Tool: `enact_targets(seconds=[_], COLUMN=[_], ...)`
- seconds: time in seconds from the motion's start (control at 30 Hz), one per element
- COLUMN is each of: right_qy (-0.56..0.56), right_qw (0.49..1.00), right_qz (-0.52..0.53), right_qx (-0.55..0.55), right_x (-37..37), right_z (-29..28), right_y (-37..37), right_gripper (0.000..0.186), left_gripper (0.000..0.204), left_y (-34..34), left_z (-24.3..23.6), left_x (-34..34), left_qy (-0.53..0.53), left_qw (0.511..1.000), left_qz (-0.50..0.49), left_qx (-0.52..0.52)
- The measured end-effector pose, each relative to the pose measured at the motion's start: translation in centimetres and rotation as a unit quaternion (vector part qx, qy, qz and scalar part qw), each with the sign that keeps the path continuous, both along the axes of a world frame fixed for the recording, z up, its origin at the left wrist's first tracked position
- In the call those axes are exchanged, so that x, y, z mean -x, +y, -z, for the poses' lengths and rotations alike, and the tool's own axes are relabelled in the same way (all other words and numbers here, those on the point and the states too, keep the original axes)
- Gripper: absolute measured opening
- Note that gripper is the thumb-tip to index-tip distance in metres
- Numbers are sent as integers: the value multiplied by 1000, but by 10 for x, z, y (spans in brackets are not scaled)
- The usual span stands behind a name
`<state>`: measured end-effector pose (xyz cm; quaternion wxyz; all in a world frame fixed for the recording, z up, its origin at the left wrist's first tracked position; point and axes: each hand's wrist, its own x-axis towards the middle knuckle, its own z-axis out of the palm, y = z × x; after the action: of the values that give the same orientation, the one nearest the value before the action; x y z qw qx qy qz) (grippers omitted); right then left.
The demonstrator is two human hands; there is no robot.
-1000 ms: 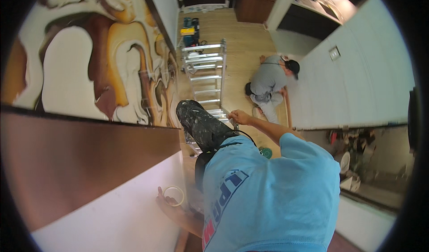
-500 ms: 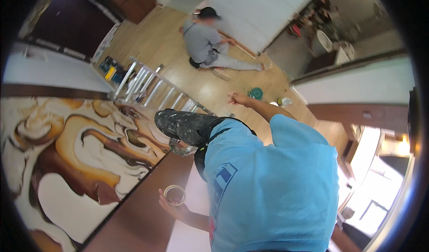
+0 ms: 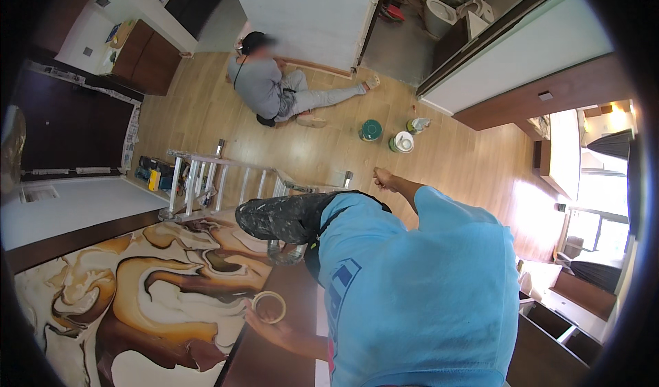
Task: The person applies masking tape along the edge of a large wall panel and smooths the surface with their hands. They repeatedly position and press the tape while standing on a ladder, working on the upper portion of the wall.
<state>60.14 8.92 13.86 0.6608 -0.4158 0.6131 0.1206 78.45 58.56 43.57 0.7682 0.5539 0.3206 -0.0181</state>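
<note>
A pale-rimmed roll of tape (image 3: 282, 311) is in my left hand (image 3: 280, 333), whose fingers curl along its outer side. Beside it are the brown band (image 3: 237, 363) and the wall panel (image 3: 165, 280) swirled in brown, amber and cream. My right hand (image 3: 384, 179) is held out above the wooden floor, away from the panel, its fingers curled together. Whatever they may hold is too small to make out. My paint-spattered dark trouser leg (image 3: 281, 219) extends across an aluminium ladder (image 3: 223, 177).
A person in grey (image 3: 264, 88) sits on the wooden floor (image 3: 316, 153) by the white wall. Nearby stand a green-topped tub (image 3: 371, 130), a white-lidded bucket (image 3: 401, 142) and another container (image 3: 419, 124). Tools (image 3: 156, 174) lie past the ladder, near a dark door (image 3: 75, 126).
My view has turned, showing more of the room to the right. My right hand's fingers, looser before, are drawn together now. The tape roll stays in my left hand.
</note>
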Motion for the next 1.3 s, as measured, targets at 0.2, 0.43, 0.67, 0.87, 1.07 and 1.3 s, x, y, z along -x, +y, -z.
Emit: enact_targets(seconds=[0.2, 0.43, 0.67, 0.87, 1.07, 1.3], right_qy=[-66, -47, -84, -110, -237, -503], right_qw=[984, 988, 986, 935, 841, 652], right_qz=[-133, -76, -110, 80, 382, 470], right_qx=[99, 123, -90, -328, -300, 318], right_x=[-27, -60, -14, 26, 24, -29], right_z=[9, 4, 44, 76, 48, -250], right_y=[2, -7, 29, 53, -123, -411], right_gripper=[45, 47, 30, 12, 12, 33], left_gripper=[41, 40, 37, 39, 46, 39], left_y=[0, 13, 25, 27, 35, 28], left_z=[-3, -5, 6, 11, 18, 26], left_x=[0, 5, -5, -3, -2, -11], left_qy=[-36, -14, -16, -44, -66, -37], left_qw=[997, 998, 1000, 995, 971, 999], left_qz=[26, -6, 5, 50, 176, 26], left_qx=[-58, -67, -24, -78, -150, -11])
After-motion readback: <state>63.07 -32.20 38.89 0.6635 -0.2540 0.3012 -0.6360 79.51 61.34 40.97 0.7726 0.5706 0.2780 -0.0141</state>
